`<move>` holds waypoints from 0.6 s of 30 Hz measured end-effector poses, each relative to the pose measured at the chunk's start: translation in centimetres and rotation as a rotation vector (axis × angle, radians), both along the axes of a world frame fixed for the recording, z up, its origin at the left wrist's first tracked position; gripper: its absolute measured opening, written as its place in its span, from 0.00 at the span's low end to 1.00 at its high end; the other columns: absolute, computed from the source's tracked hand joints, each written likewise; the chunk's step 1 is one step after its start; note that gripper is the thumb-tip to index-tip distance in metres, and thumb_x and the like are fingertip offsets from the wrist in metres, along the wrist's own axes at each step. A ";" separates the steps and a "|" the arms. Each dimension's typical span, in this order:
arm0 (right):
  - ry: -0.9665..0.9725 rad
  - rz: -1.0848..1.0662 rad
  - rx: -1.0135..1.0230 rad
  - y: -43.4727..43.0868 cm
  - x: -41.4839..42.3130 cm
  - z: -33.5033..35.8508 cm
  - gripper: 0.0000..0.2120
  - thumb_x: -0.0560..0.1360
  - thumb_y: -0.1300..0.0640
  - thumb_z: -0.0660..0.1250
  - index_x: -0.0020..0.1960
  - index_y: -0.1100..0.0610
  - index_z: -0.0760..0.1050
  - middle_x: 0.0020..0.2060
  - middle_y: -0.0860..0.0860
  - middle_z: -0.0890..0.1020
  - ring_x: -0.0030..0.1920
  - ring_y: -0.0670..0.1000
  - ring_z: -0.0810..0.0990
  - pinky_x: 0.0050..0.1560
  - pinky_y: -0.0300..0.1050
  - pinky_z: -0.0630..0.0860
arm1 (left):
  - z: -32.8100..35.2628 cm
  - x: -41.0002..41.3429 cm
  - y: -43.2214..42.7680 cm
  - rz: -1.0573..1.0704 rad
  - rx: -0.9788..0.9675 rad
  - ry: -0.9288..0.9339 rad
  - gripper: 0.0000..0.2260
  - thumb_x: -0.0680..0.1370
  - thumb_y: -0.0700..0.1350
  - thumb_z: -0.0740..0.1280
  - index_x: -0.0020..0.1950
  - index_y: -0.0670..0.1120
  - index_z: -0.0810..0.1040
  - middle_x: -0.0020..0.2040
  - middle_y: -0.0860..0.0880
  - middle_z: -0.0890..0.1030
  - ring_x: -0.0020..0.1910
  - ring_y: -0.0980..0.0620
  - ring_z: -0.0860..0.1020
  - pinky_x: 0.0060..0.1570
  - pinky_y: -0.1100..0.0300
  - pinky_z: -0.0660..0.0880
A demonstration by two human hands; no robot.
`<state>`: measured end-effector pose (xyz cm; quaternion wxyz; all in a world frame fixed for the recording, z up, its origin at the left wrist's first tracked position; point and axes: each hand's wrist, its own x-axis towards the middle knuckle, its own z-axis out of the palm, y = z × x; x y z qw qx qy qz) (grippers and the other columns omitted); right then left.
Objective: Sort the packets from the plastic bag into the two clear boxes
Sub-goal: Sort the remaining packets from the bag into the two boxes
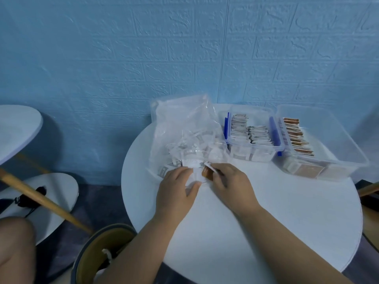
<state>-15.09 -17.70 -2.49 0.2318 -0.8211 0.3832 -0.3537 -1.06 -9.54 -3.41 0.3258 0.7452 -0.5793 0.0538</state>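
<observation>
A clear plastic bag point(184, 132) full of white packets lies at the back left of the round white table point(266, 212). At its near opening my left hand point(176, 189) grips several white packets point(193, 176). Right beside it my right hand point(229, 181) pinches a brown packet point(205, 173). Two clear boxes stand at the back right: the nearer-left box point(252, 155) with blue clips holds rows of white and grey packets, and the right box point(332, 160) holds rows of brown packets.
A blue brick-patterned wall runs behind the table. To the left stand another white table top point(18, 128) and a low white stool point(47, 201) crossed by a wooden leg point(41, 198). A round bin point(104, 253) sits by the table's near-left edge. My knee point(16, 251) shows at bottom left.
</observation>
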 end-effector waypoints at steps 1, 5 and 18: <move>-0.034 -0.006 0.057 0.0 -0.1 0.1 0.11 0.76 0.55 0.61 0.54 0.54 0.79 0.47 0.49 0.83 0.47 0.49 0.79 0.48 0.41 0.74 | 0.0 0.0 -0.1 0.015 0.001 0.015 0.20 0.72 0.56 0.64 0.53 0.42 0.81 0.52 0.47 0.82 0.52 0.46 0.79 0.52 0.59 0.71; -0.190 -0.059 0.236 0.0 -0.5 1.0 0.07 0.78 0.56 0.63 0.46 0.51 0.79 0.37 0.42 0.82 0.39 0.41 0.77 0.42 0.31 0.72 | -0.2 -0.1 -0.3 0.036 0.045 -0.031 0.21 0.65 0.52 0.77 0.52 0.41 0.81 0.51 0.46 0.82 0.50 0.44 0.79 0.50 0.55 0.75; -0.521 0.017 0.508 0.6 -0.5 1.9 0.09 0.75 0.63 0.66 0.44 0.49 0.78 0.40 0.61 0.81 0.39 0.55 0.78 0.53 0.52 0.76 | 2.1 -0.3 1.3 0.228 -0.232 0.498 0.10 0.80 0.43 0.60 0.39 0.43 0.74 0.33 0.54 0.76 0.31 0.60 0.72 0.32 0.78 0.67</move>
